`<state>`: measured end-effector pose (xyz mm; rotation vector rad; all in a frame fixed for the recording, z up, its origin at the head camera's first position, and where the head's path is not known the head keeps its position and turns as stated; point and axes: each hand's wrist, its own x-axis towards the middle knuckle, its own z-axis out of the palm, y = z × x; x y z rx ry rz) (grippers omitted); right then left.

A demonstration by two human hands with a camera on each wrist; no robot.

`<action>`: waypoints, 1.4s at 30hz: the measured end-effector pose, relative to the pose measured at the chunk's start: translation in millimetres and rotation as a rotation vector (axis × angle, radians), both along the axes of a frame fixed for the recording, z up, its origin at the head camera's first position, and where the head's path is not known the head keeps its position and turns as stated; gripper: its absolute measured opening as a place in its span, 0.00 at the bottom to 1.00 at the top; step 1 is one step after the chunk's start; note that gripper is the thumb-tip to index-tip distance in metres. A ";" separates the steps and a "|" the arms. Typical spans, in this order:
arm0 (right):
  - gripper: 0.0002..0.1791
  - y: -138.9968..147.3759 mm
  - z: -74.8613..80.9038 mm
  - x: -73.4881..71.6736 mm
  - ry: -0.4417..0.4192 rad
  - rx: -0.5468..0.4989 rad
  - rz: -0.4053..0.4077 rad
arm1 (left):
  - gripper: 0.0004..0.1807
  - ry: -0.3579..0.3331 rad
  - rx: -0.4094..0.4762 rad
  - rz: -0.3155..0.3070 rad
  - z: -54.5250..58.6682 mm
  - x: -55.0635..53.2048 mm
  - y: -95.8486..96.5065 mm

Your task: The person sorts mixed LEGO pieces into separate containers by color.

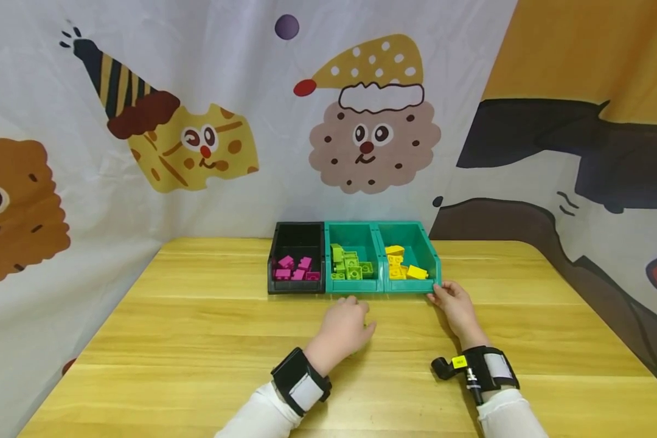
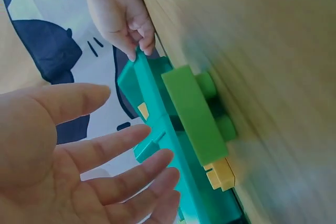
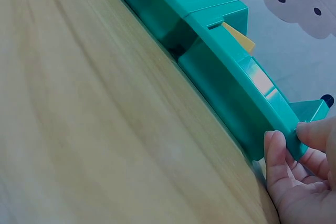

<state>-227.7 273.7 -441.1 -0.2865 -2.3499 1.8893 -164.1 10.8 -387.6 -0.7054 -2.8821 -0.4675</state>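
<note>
My right hand (image 1: 457, 310) pinches the front right corner of the right teal bin (image 3: 226, 87), its thumb at the rim and fingers below. That bin holds yellow bricks (image 1: 416, 272). The left hand (image 1: 344, 328) hovers over the table in front of the bins, with fingers loosely spread and nothing held. Close to those fingers in the left wrist view is a green brick (image 2: 194, 116), studs toward the tabletop, with a yellow brick (image 2: 220, 174) just beyond it. Both are hidden behind the left hand in the head view.
The middle teal bin (image 1: 356, 286) contains lime green bricks (image 1: 351, 264). Left of it, a black bin (image 1: 295, 287) contains magenta bricks (image 1: 298, 269). All three bins stand side by side at the back of the wooden table (image 1: 197, 328), before a printed cloth (image 1: 285, 152).
</note>
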 end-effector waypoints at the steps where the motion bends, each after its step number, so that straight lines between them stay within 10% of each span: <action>1: 0.19 -0.2 -0.1 0.3 -0.001 -0.003 0.001 | 0.19 -0.013 -0.006 0.000 -0.5 1.3 -0.3; 16: 0.19 -2.1 -1.6 -0.2 0.016 -0.018 0.010 | 0.26 -0.082 -0.172 -0.054 -1.6 21.0 -4.6; 42: 0.17 -1.1 -0.4 1.1 0.023 -0.017 0.002 | 0.27 -0.075 -0.092 -0.082 -6.9 20.2 -5.5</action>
